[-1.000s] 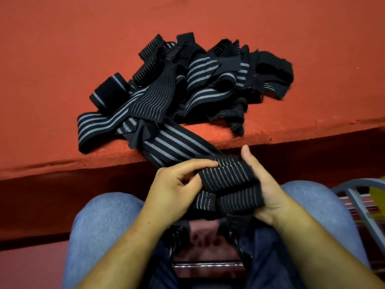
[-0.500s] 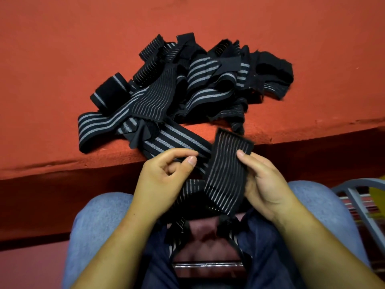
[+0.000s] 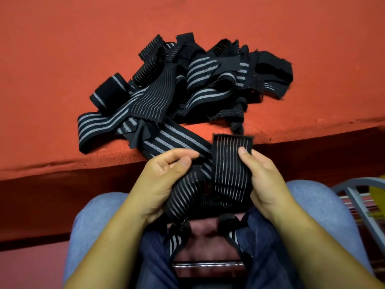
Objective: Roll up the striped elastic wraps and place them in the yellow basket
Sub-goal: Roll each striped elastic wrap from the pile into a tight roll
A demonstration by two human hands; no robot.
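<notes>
Below the table's [image 3: 62, 80] front edge, the left hand [image 3: 166, 180] and right hand [image 3: 264, 180] grip one wrap [image 3: 229, 170], fingers curled. Its tail seems caught in the pile [image 3: 200, 80] near that edge; pulling could drag others off.

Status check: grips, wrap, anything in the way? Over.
Left grip and right grip both hold one striped wrap over the lap, unrolled. Pile of wraps on red table. Nothing in the way.

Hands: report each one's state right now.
Left hand: grips the striped wrap at its lower fold.
Right hand: pinches the same wrap's raised end, thumb on front.
</notes>
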